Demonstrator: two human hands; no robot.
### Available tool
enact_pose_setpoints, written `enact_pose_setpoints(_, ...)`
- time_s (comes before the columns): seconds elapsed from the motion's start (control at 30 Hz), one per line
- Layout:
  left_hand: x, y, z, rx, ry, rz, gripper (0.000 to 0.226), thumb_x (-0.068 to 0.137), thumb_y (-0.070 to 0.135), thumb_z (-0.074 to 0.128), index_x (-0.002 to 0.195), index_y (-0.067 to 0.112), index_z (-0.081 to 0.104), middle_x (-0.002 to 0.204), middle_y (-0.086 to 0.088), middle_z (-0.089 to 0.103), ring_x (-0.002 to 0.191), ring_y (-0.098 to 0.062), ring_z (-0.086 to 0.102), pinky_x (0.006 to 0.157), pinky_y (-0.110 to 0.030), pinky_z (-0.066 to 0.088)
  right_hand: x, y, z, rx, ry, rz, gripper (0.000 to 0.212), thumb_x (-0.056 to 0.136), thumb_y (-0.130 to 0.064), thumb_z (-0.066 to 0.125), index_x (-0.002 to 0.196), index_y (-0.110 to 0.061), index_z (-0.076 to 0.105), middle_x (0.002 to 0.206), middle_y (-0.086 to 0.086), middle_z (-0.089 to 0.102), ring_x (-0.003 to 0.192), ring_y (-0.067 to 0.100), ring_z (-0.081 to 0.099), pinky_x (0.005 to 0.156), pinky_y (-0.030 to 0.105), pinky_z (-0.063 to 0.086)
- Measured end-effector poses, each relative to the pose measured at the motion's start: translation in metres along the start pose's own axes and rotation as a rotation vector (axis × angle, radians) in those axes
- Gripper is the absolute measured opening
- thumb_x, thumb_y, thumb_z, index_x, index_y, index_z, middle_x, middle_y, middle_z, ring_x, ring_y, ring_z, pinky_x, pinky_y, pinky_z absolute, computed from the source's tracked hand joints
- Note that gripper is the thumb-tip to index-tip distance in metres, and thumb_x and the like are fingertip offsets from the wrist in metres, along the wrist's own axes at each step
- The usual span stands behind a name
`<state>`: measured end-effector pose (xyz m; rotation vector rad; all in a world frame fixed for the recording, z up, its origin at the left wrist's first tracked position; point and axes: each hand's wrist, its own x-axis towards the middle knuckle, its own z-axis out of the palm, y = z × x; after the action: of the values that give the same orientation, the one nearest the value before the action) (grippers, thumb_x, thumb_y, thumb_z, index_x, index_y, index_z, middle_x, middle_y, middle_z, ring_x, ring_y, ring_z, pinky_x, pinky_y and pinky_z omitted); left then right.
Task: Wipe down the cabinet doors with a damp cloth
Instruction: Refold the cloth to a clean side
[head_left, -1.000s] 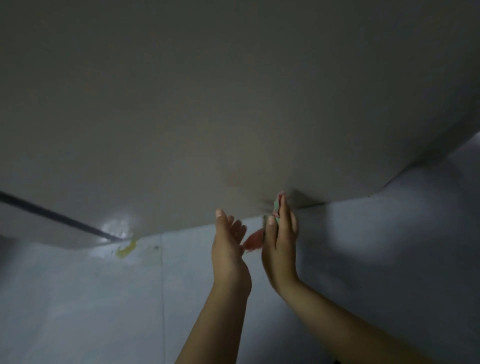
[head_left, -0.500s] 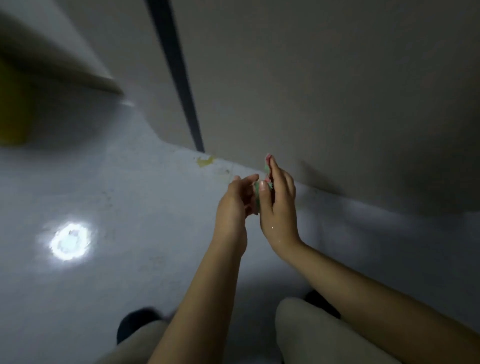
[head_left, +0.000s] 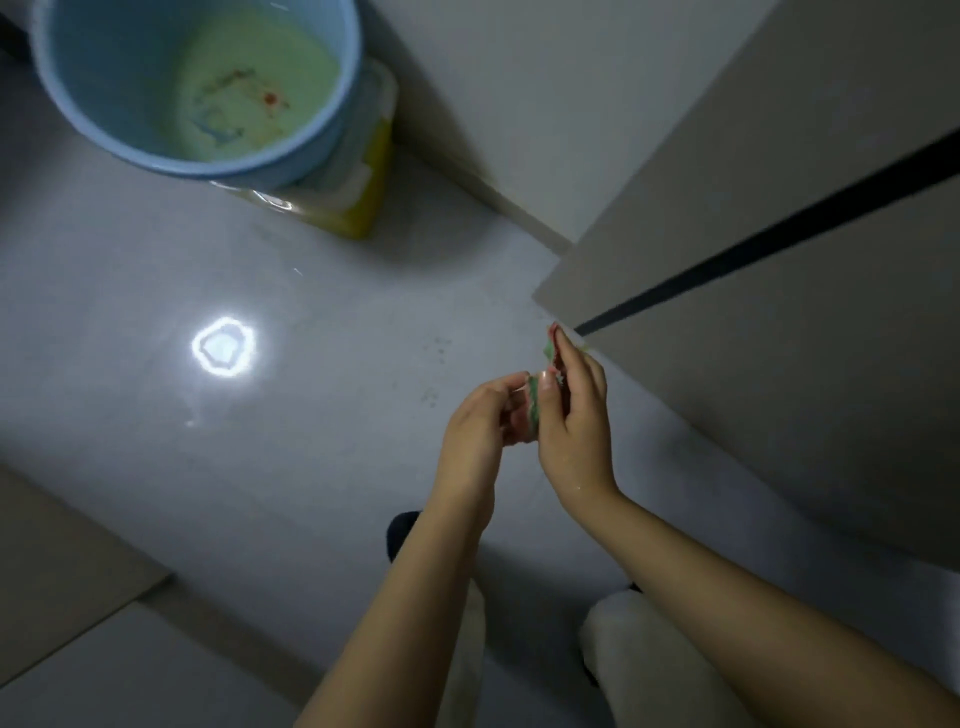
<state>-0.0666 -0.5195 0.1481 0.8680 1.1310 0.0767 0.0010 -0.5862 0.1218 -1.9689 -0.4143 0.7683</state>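
Both hands hold the cloth (head_left: 535, 410) beside the door (head_left: 779, 374); left hand (head_left: 480, 431) and right hand (head_left: 574, 421) fingers curl round it, probably refolding; bucket (head_left: 119, 119) well apart.

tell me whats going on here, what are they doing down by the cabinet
A person crouches on the floor beside the cabinet doors. Both hands hold a small green and red cloth between them: the left hand grips one side, the right hand pinches the other. The cloth is off the doors at this moment. A blue bucket with pale liquid stands on the floor further off.
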Motion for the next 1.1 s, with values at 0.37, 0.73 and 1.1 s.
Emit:
enact_pose_setpoints(0.37, 0.004, 0.139, -0.115, 0.001, 0.043, 0.143, 0.023, 0.097, 0.023, 0.050, 0.110, 0.013, 0.067, 0.098, 0.001, 0.071, 0.086, -0.004, 0.066, 0.069, -0.010, 0.049, 0.067, -0.160, 0.106, 0.091, 0.042, -0.036, 0.036, 0.101, -0.019, 0.045, 0.127, -0.044, 0.043, 0.123, -0.010, 0.045, 0.105, -0.020, 0.044, 0.084, -0.004, 0.034)
enact_pose_setpoints(0.73, 0.161, 0.266, -0.157, -0.190, 0.263, 0.055, 0.023, 0.096, 0.019, 0.053, 0.099, 0.000, 0.067, 0.079, -0.009, 0.069, 0.062, -0.008, 0.067, 0.052, -0.020, 0.052, 0.262, -0.215, 0.194, 0.132, -0.101, 0.046, 0.037, 0.098, -0.026, 0.051, 0.135, -0.032, 0.049, 0.136, -0.013, 0.051, 0.124, 0.004, 0.048, 0.107, 0.031, 0.040)
enact_pose_setpoints(1.1, 0.333, 0.341, -0.224, -0.391, 0.382, -0.001, 0.021, 0.098, 0.023, 0.052, 0.093, 0.016, 0.071, 0.087, -0.002, 0.074, 0.079, -0.013, 0.069, 0.067, -0.022, 0.053, 0.411, -0.227, 0.310, 0.010, -0.265, 0.147, 0.036, 0.093, -0.026, 0.060, 0.128, -0.017, 0.057, 0.114, -0.011, 0.051, 0.113, 0.009, 0.053, 0.097, 0.019, 0.041)
